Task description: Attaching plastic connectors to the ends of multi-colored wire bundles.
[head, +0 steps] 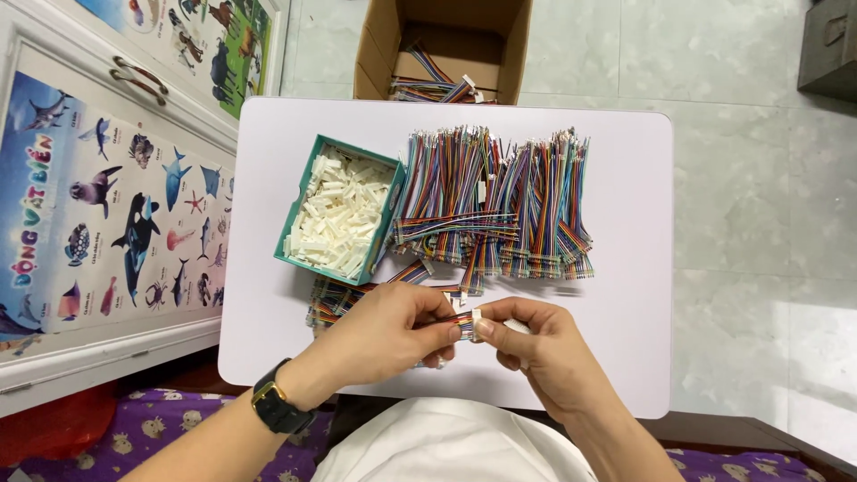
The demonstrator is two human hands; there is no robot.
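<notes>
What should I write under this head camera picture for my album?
Left hand and right hand join a striped wire bundle and white connector beside a teal box.

Cardboard box (384, 54) cut off — connector (477, 323) mostly finger-hidden.

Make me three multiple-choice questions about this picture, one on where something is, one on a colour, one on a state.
1. Where is the cardboard box?
A. on the white table
B. on the floor beyond the table's far edge
C. on the person's lap

2. What colour is the small box of white connector housings?
A. teal
B. red
C. black

3. What are the left hand and right hand doing?
A. resting flat, empty
B. both pinching one coloured wire bundle
C. lifting the small box

Answers: 1 B, it stands on floor tiles past the white table. 2 A, its walls are teal. 3 B, fingertips of both hands meet on the bundle.
</notes>
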